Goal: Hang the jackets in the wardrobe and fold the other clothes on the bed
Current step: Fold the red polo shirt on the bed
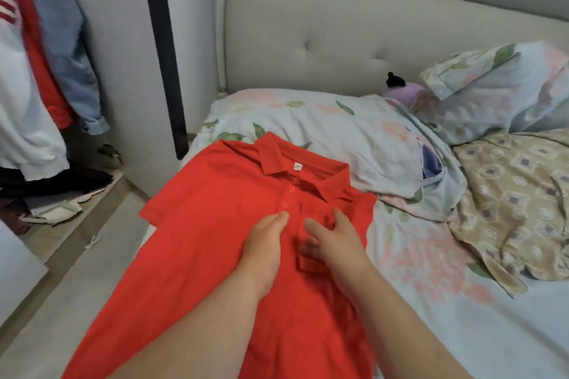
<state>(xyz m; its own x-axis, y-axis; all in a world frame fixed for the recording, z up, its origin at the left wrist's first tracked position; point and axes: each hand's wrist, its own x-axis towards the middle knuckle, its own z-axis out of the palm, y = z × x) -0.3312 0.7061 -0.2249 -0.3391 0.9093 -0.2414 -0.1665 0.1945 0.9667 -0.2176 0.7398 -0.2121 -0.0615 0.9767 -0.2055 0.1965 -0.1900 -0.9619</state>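
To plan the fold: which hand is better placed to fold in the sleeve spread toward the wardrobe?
Left. The left hand rests on the red polo shirt nearer that sleeve; the right hand would likely cross over.

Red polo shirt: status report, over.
Left hand and right hand flat on red polo shirt, at chest. Shirt front-up on bed, unfolded. Floral pillow at collar end; nothing on shirt.
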